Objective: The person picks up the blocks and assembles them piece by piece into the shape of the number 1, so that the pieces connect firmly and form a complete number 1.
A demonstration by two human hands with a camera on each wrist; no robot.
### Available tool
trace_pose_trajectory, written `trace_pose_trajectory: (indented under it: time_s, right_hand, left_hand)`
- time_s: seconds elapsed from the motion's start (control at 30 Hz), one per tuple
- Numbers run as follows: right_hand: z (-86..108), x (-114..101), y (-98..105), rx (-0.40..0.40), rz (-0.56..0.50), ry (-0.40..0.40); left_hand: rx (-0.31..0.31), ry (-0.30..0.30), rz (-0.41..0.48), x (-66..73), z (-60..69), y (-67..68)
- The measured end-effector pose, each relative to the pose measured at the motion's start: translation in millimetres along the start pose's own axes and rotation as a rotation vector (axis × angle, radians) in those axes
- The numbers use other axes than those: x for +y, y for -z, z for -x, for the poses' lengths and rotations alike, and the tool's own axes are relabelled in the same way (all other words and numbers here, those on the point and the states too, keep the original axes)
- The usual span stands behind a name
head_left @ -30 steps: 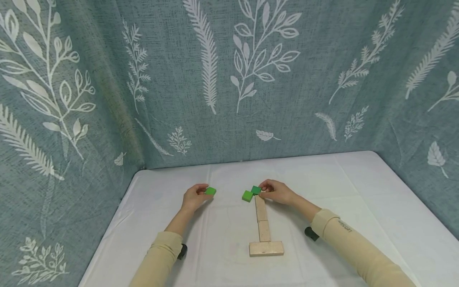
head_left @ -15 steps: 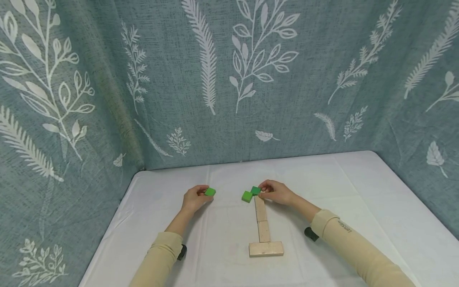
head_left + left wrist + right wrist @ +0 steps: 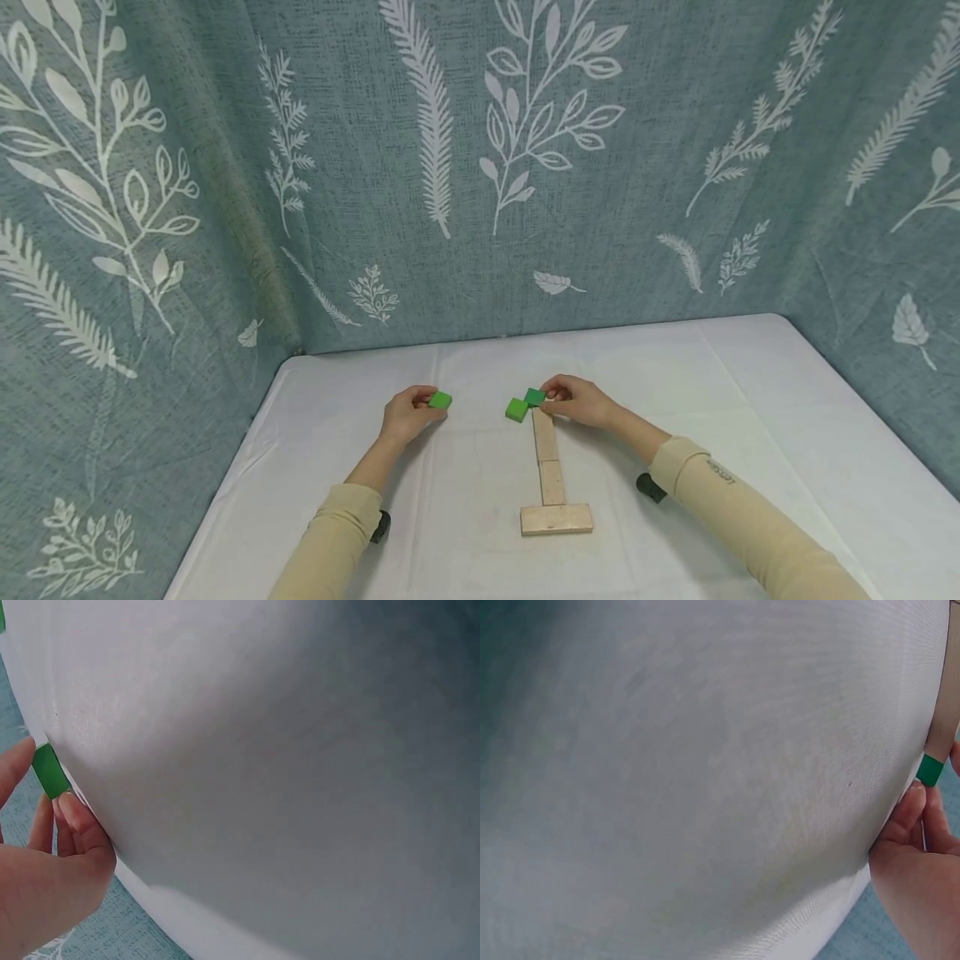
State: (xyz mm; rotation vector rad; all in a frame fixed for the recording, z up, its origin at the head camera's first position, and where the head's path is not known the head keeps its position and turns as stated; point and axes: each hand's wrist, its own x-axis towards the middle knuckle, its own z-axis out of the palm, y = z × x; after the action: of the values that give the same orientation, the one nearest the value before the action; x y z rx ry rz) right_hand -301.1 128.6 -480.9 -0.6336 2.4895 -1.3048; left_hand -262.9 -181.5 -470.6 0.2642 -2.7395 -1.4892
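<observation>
Between thumb and fingertips, my left hand (image 3: 407,415) pinches a small light green square block (image 3: 440,401) at the left of the table; the left wrist view shows the same green block (image 3: 51,772) between thumb and fingers. My right hand (image 3: 581,402) has its thumb and fingers on either side of a dark green square block (image 3: 535,397). That block lies at the far end of a line of wooden planks (image 3: 546,435). Touching or almost touching its left corner is another light green block (image 3: 517,409). In the right wrist view the dark green block (image 3: 930,770) is partly hidden.
A wooden plank (image 3: 557,519) lies crosswise at the near end of the plank line, forming an upside-down T. White cloth covers the table (image 3: 465,483). A blue-grey patterned curtain (image 3: 465,275) hangs behind and at both sides.
</observation>
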Motion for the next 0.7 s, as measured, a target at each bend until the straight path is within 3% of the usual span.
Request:
trace_pose_trajectory:
  time_s: [0.7]
  right_hand:
    - [-0.4,0.5,0.3,-0.005,-0.02,-0.026]
  left_hand:
    - [0.017,0.0,0.069,7.7,6.3,-7.7]
